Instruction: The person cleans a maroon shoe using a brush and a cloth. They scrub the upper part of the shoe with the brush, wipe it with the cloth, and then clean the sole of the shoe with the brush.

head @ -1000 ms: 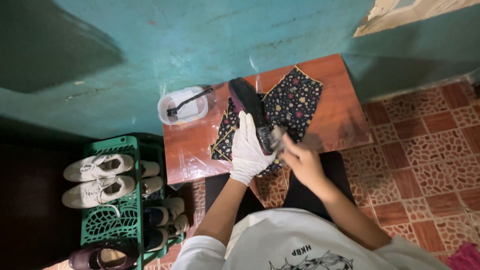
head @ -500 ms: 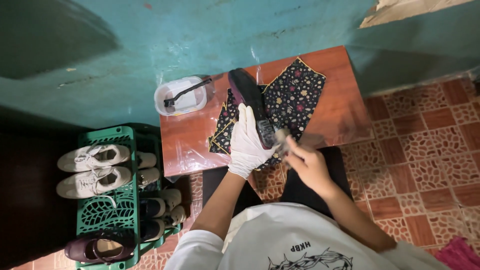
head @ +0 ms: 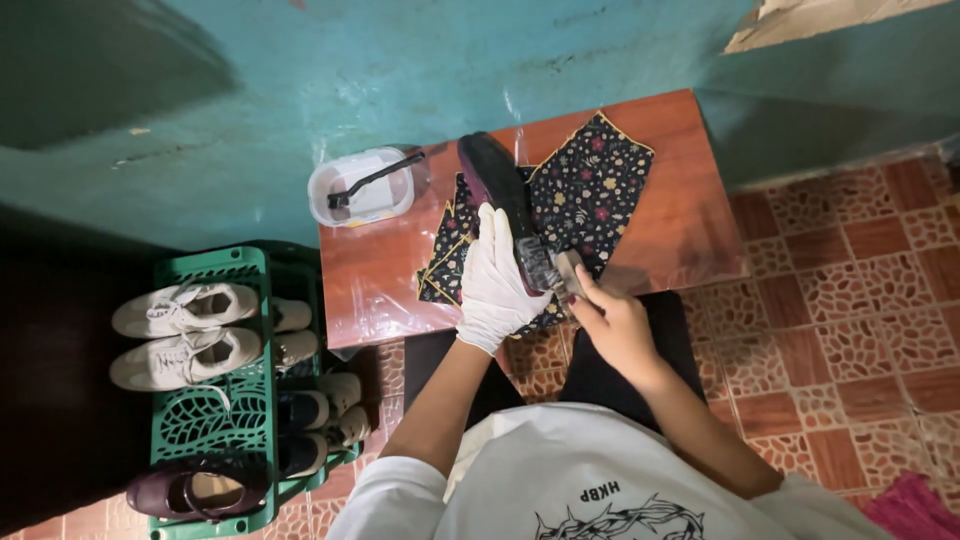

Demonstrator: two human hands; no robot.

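Head view: the gloved left hand (head: 497, 283) is closed around a dark shoe (head: 503, 195), pinning it to the patterned cloth (head: 590, 185) on the worktop (head: 375, 275). Just right, the bare right hand (head: 612, 325) grips a small brush (head: 570, 272) at the shoe's heel. The shoe looks light and stiff, best held mid-body.

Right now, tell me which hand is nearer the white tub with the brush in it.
Left. The gloved left hand rests on the dark shoe, just right of the white tub; the bare right hand is farther right.
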